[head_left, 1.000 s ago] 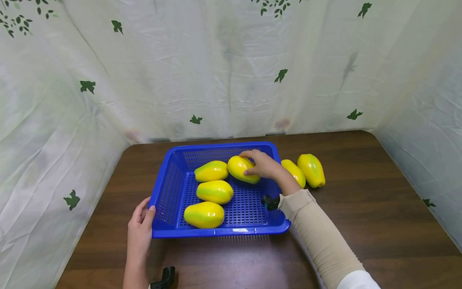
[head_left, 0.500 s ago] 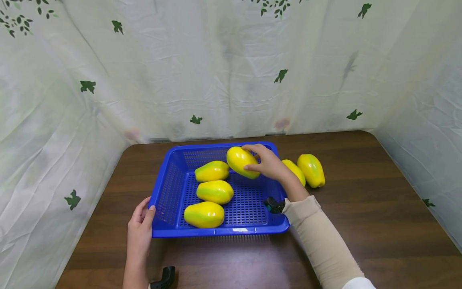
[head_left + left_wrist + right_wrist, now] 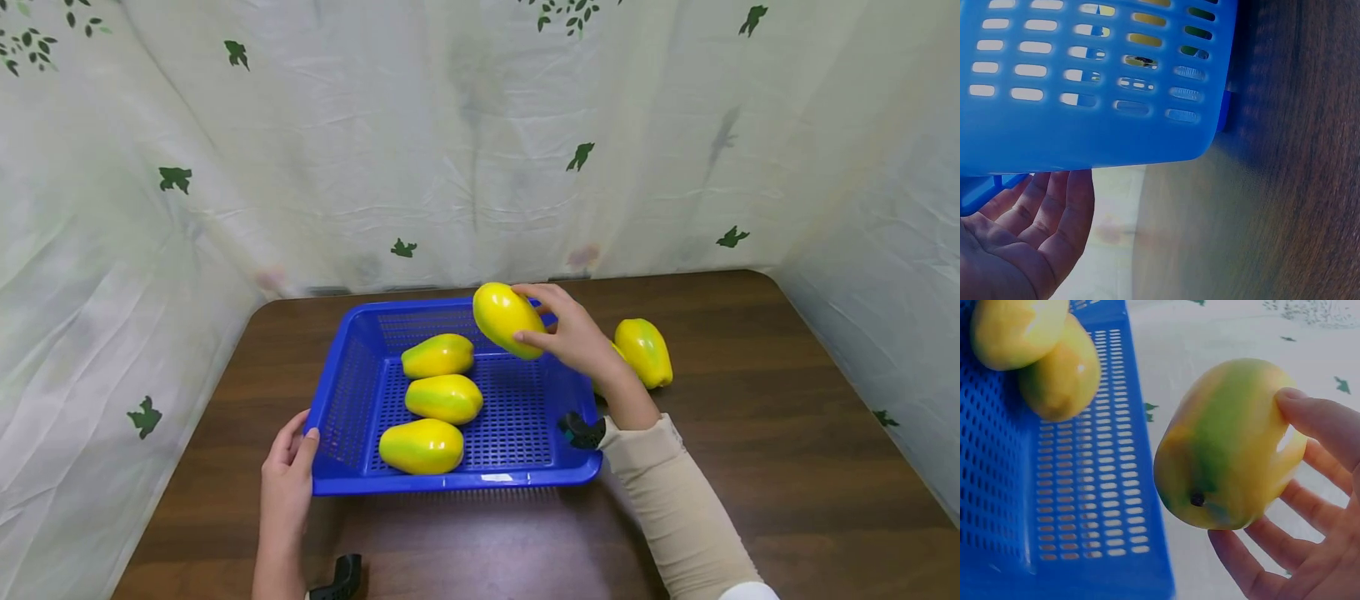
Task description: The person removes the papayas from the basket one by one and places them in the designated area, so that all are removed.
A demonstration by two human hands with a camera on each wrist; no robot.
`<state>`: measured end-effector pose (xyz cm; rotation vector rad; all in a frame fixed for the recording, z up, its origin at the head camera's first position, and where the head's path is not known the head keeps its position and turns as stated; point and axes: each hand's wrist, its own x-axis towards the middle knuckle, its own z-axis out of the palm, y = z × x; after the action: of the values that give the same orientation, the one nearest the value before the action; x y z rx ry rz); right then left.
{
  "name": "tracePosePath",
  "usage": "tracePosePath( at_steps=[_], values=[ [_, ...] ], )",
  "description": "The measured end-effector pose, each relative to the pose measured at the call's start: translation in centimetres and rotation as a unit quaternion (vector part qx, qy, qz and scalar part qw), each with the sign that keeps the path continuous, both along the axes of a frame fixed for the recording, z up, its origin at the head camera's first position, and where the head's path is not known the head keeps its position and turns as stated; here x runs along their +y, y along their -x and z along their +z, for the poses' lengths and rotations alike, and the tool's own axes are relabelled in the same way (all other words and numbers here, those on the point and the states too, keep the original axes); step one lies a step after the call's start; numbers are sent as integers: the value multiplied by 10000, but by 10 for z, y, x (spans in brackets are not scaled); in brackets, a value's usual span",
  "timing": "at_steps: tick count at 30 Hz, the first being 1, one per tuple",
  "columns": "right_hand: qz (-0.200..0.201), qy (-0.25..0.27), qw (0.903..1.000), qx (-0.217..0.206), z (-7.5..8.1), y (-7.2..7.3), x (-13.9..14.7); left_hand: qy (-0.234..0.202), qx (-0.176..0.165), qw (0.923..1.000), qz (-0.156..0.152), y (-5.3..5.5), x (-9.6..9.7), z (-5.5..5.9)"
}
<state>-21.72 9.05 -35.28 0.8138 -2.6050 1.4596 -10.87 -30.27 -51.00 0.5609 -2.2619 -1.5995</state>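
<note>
My right hand grips a yellow papaya with green streaks, thumb and fingers around one end. The papaya is raised above the far right part of a blue plastic basket. In the right wrist view the papaya shows a dark stem spot, and the basket wall stands to its left. Three more papayas lie in a column inside the basket: a far one, a middle one and a near one. My left hand holds the basket's left rim, thumb on top, fingers underneath.
On the brown wooden table, right of the basket, lies another papaya. Beside it one more is mostly hidden by my right arm. A pale curtain with green prints hangs behind the table and along both sides.
My right hand has lifted the papaya from the basket's far right area, rising and shifting slightly right. The left hand keeps its hold on the rim, and the other papayas stay put.
</note>
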Motion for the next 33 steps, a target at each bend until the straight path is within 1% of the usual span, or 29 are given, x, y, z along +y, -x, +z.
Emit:
tracePosePath(
  at_steps=[1,4,8,9,13,16,20,25,30,33],
  values=[
    [-21,27,10000,90,1,0,2,-34,-5,10000,5,0,0,1],
    [-187,129,9994,253,14,-10,7,-52,-14,10000,-10,-1,0,2],
    [-433,323,9976,441,30,-22,16,32,-9,10000,-21,-1,-1,0],
    [-491,353,9970,478,31,-22,20,30,-12,10000,-35,-1,-1,-1],
    [-816,414,9942,563,20,-15,44,19,-3,10000,-84,-1,-2,-2],
    [-1148,397,9908,593,11,-9,63,36,4,9999,-106,0,-2,-2],
    [-1507,440,9860,569,3,-9,86,94,-7,9999,-77,0,-3,-4],
    [-1991,302,9787,400,-10,-10,113,47,31,10000,-69,0,-2,-4],
    [-2535,182,9670,185,-27,-10,136,15,49,10000,-70,0,-1,-2],
    [-2713,152,9623,135,-39,-9,148,-36,63,10000,-64,0,-1,-1]
  ],
)
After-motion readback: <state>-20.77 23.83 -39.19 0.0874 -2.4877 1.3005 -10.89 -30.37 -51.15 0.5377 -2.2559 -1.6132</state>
